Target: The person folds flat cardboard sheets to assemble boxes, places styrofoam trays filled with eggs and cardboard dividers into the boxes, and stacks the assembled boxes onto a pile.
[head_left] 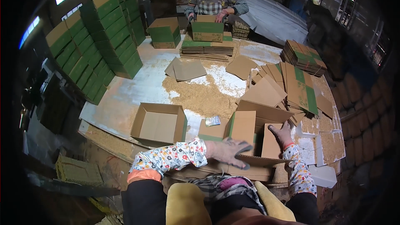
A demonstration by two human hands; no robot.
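Observation:
A partly folded cardboard box [273, 110], brown inside with raised flaps, stands right in front of me near the table's edge. My right hand [283, 134], gloved, grips its right side, with the thumb over the inner brown flap. My left hand [230, 151], also gloved with dark fingertips, is at the box's near left side. Its fingers are spread and nothing shows in them; whether they touch the cardboard I cannot tell. To the left sits an open box [159, 123], formed and brown inside, green on its right side. A small blue-and-white packet [212, 121] lies between the two boxes.
Flat green-and-brown cartons [298, 87] fan out at the right, with another stack [304, 58] behind. Tall stacks of green boxes [110, 33] line the left. Across the table [125, 91] a co-worker [214, 0] handles a green box [207, 30]. Loose cardboard sheets [185, 70] lie mid-table.

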